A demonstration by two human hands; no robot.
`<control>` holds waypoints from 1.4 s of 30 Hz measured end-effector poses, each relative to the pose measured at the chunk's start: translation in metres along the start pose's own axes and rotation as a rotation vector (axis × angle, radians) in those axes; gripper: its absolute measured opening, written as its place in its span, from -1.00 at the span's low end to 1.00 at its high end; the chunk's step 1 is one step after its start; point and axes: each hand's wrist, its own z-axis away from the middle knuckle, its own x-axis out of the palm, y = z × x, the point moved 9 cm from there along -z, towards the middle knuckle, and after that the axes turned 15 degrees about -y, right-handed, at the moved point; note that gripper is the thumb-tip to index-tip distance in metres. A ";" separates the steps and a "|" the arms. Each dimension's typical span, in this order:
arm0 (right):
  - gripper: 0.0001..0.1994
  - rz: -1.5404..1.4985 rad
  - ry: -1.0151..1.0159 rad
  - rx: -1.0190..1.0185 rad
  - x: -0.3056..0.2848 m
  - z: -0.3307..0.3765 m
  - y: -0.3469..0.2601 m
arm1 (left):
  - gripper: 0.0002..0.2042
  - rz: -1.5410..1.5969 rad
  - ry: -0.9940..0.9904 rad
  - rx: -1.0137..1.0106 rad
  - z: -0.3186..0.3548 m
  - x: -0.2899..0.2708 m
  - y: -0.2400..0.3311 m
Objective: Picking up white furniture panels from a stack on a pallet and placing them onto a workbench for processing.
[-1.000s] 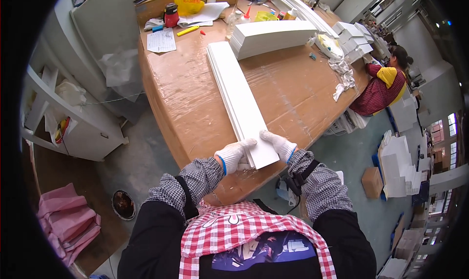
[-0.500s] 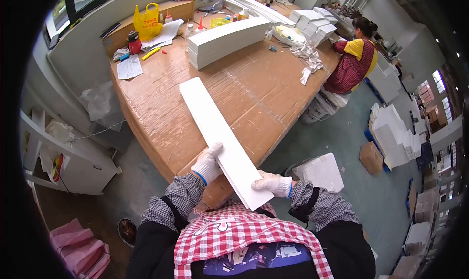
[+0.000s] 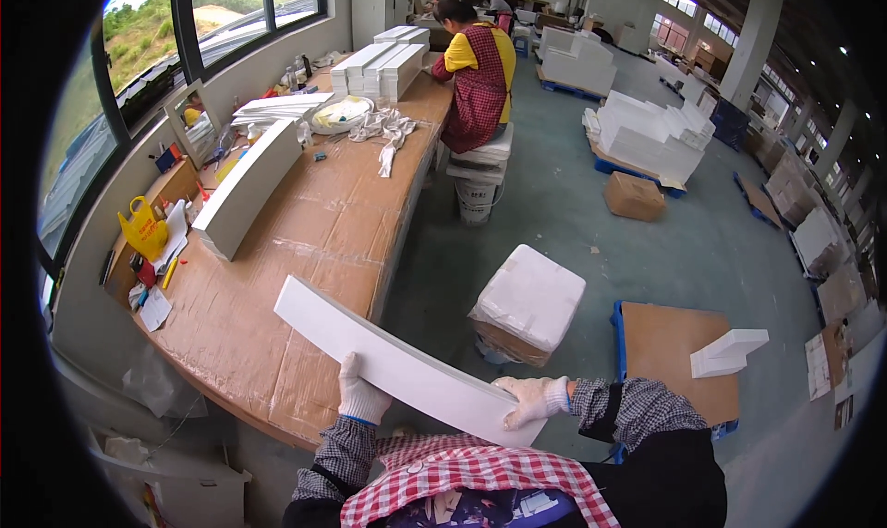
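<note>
Board (image 3: 425, 376), long, flat, white, looks light, stiff; material unclear. Our white-knit-gloved left hand (image 3: 363, 394) and white-knit-gloved right hand (image 3: 533, 400) grasp it; we'd favour its edges.

The left hand's (image 3: 363, 394) fingers mostly disappear behind the white board (image 3: 425, 380); the right hand's (image 3: 533, 400) underside is out of sight; whether one board or several lie between the hands is unclear; below them, the lower edge cuts off the checked apron (image 3: 480, 473); beyond the right hand, a wrapped block (image 3: 531, 292) mostly hides its support; far ahead of both, another person's (image 3: 485, 75) hands cannot be made out.
</note>
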 end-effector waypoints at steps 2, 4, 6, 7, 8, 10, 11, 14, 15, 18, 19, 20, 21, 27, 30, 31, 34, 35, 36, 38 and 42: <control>-0.13 0.003 0.082 0.019 0.012 0.027 0.021 | -0.36 0.022 -0.014 -0.088 -0.005 0.017 -0.010; -0.12 -0.082 0.078 0.033 0.034 0.051 0.034 | -0.36 0.040 -0.031 -0.186 -0.013 0.032 -0.025; -0.12 -0.176 0.127 0.050 0.052 0.069 0.051 | -0.36 -0.002 0.047 -0.240 -0.015 0.030 -0.046; -0.14 -0.239 0.123 0.058 0.070 0.068 0.071 | -0.38 -0.051 0.093 -0.277 -0.014 0.028 -0.059; -0.15 -0.298 0.119 0.061 0.080 0.067 0.084 | -0.39 -0.077 0.098 -0.310 -0.011 0.036 -0.069; -0.18 -0.455 0.142 0.077 0.096 0.079 0.092 | -0.41 -0.045 0.024 -0.403 -0.010 0.029 -0.089; -0.21 -0.508 0.223 -0.017 0.107 0.077 0.110 | -0.41 -0.041 0.008 -0.444 -0.009 0.028 -0.101; -0.30 -0.563 0.479 -0.151 0.138 0.096 0.135 | -0.40 -0.017 0.013 -0.530 -0.004 0.036 -0.128; -0.35 -0.538 0.623 -0.209 0.141 0.108 0.138 | -0.40 -0.022 -0.003 -0.552 -0.008 0.027 -0.137; -0.38 -1.517 0.933 -0.426 0.175 0.120 0.149 | -0.38 -0.032 -0.051 -0.581 -0.016 0.038 -0.161; -0.38 -1.522 0.950 -0.428 0.175 0.123 0.142 | -0.38 -0.039 -0.089 -0.589 -0.020 0.050 -0.169; -0.36 -1.650 1.059 -0.516 0.175 0.129 0.143 | -0.38 -0.044 -0.095 -0.600 -0.026 0.054 -0.180; -0.32 -1.775 1.165 -0.609 0.173 0.134 0.152 | -0.36 -0.038 -0.114 -0.598 -0.033 0.059 -0.190; -0.34 -1.838 1.276 -0.733 0.135 0.188 0.207 | -0.27 -0.024 -0.180 -0.593 -0.064 0.115 -0.274; -0.34 -1.836 1.448 -0.721 0.126 0.217 0.283 | -0.23 -0.018 -0.224 -0.596 -0.078 0.159 -0.335; -0.34 -1.841 1.447 -0.725 0.117 0.232 0.295 | -0.21 -0.044 -0.238 -0.590 -0.081 0.170 -0.352; -0.36 -1.862 1.504 -0.780 0.090 0.280 0.333 | -0.19 -0.035 -0.277 -0.598 -0.100 0.199 -0.403; -0.38 -1.849 1.517 -0.827 0.081 0.293 0.348 | -0.18 -0.058 -0.308 -0.592 -0.104 0.214 -0.419; -0.39 -1.834 1.528 -0.872 0.072 0.304 0.365 | -0.18 -0.053 -0.304 -0.592 -0.111 0.222 -0.437; -0.50 -1.749 1.271 -1.274 0.044 0.302 0.409 | -0.25 -0.058 -0.210 -0.514 -0.130 0.227 -0.460; -0.69 -1.887 1.472 -1.027 -0.007 0.346 0.420 | -0.18 -0.078 -0.218 -0.530 -0.161 0.253 -0.503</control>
